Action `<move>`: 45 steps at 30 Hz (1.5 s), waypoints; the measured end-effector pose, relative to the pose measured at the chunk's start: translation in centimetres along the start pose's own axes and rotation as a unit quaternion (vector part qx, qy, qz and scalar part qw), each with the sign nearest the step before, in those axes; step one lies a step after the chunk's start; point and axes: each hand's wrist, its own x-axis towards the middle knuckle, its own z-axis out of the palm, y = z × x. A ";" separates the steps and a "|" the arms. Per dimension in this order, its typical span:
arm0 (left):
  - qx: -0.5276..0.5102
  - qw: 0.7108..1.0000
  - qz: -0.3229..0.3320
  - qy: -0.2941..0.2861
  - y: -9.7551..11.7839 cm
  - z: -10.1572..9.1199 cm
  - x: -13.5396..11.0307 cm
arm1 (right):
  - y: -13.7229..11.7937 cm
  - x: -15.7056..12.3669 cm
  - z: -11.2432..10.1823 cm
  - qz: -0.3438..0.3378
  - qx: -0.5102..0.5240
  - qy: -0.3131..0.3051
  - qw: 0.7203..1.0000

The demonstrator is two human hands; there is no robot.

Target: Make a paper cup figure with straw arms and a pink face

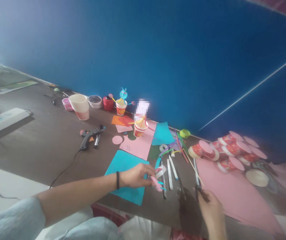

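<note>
My left hand [140, 175], with a dark band at the wrist, pinches a pink paper piece [157, 184] with thin blue strips sticking out of its end. Under that hand lies a blue sheet [124, 163]. My right hand [211, 210] is closed round the dark handles of scissors [196, 171], whose blades point away from me, apart from the pink piece. Between the hands lie two white markers [169, 170] and a slim dark pen-like stick [163, 181]. A white paper strip [160, 171] sits just beyond my left fingers.
A glue gun [86, 138] with its cord lies left. Behind it stand stacked paper cups [79, 103] and a decorated cup [121, 108]; another cup [140, 128] holds yellow sticks. Coloured pipe cleaners [180, 145] lie mid-right. Several red cups [235, 148] rest beside a large pink sheet [233, 193].
</note>
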 end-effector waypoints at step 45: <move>-0.396 0.802 -0.231 0.382 0.1 -0.2 -3.8 | -7.4 -1.1 5.3 -0.229 -0.097 0.064 0.966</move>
